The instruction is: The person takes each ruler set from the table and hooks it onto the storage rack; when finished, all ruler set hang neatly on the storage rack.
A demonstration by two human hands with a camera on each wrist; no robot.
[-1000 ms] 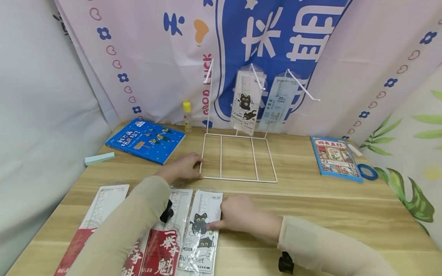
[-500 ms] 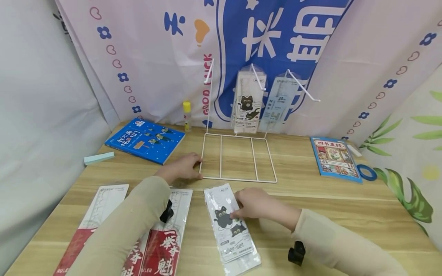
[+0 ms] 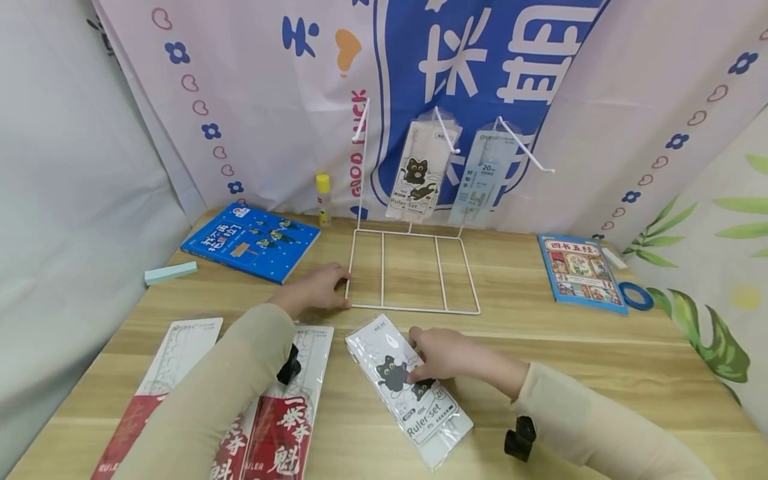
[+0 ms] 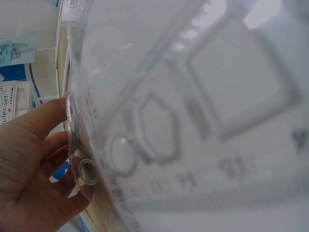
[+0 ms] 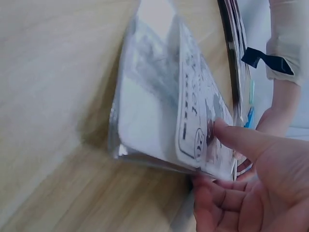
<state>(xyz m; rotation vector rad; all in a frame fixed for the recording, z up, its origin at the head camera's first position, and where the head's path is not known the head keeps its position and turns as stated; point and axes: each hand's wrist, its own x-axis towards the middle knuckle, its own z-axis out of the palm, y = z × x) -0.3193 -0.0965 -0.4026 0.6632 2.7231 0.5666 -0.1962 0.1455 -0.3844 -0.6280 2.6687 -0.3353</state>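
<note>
My right hand (image 3: 447, 353) pinches a packaged ruler set (image 3: 402, 387) with black cat drawings. The thumb lies on the card front, and the other fingers are at its side and underneath in the right wrist view. The pack slants over the wood table (image 3: 510, 413). My left hand (image 3: 315, 288) grips the left front corner of a white wire display rack (image 3: 414, 310). In the left wrist view, a blurred clear ruler pack (image 4: 159, 130) covers much of the scene beside the left hand. Red-and-white ruler packs (image 3: 279, 427) lie under the left forearm, partly hidden.
Cat ruler packs (image 3: 414, 180) hang on the rack's middle hook and a pale blue pack (image 3: 480, 183) on the right one. A blue book (image 3: 252, 241), glue stick (image 3: 324, 200) and pale green bar (image 3: 171, 273) stand left. Another book (image 3: 582, 273) and blue tape (image 3: 636, 297) lie right.
My right hand has taken the cat ruler set from beside the red packs, moved it right and tilted it. The hanging cat packs swing slightly. My left hand stays at the rack.
</note>
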